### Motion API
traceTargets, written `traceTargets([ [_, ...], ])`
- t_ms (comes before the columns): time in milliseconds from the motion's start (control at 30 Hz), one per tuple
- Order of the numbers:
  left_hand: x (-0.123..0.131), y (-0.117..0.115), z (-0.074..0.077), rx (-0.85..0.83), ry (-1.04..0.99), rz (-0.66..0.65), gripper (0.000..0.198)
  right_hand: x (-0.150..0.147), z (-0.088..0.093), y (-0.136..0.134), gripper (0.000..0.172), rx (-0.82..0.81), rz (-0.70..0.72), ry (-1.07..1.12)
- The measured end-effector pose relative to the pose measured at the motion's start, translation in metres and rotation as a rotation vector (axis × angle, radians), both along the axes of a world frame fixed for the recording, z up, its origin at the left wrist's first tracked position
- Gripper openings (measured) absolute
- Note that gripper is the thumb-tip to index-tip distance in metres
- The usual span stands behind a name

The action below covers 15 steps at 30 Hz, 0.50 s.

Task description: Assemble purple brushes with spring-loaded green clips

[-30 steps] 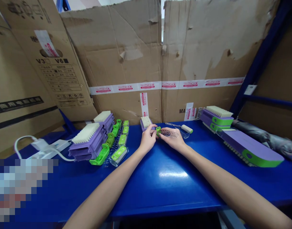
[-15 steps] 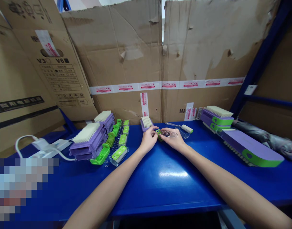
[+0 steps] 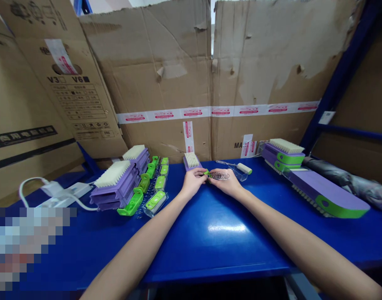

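Note:
Near the back middle of the blue table, my left hand (image 3: 192,182) is closed on a small green plastic part (image 3: 206,173). My right hand (image 3: 230,186) is closed around one end of a metal coil spring (image 3: 221,176), whose coils lie over the back of the hand. The fingertips of both hands meet at the green part. Just behind my left hand stands a purple brush piece with cream bristles (image 3: 191,159). Beyond my right hand lie a white roller with a green end (image 3: 244,168), a clear plastic piece (image 3: 241,176) and a thin tool (image 3: 223,162).
At left are stacked purple brush bodies (image 3: 116,189), a row of green parts (image 3: 133,203), springs and clear cases with green tops (image 3: 156,201). A white power strip (image 3: 67,193) sits further left. Purple-and-green brushes (image 3: 330,189) lie right. Cardboard (image 3: 166,75) walls the back.
My fingers have shifted slightly on the green part, which now sits turned between them. The spring has moved a little to the left with my right hand.

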<state>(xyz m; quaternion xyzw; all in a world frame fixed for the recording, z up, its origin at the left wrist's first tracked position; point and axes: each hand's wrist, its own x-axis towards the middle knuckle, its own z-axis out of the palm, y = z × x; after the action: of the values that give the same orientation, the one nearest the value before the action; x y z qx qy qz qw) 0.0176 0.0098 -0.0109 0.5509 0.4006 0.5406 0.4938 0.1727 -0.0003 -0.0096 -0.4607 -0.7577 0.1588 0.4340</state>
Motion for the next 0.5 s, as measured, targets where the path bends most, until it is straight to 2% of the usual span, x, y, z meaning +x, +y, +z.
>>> traceTargets([
  [200, -0.0004, -0.0027, 0.0026, -0.004, -0.006, -0.009, 0.025, 0.0022, -0.0034, 0.0025, 0.020, 0.009, 0.009, 0.021],
  [500, -0.0021, -0.0039, 0.0033, 0.007, -0.025, -0.035, 0.031, 0.0015, 0.0030, -0.0015, 0.019, 0.025, 0.002, 0.035],
])
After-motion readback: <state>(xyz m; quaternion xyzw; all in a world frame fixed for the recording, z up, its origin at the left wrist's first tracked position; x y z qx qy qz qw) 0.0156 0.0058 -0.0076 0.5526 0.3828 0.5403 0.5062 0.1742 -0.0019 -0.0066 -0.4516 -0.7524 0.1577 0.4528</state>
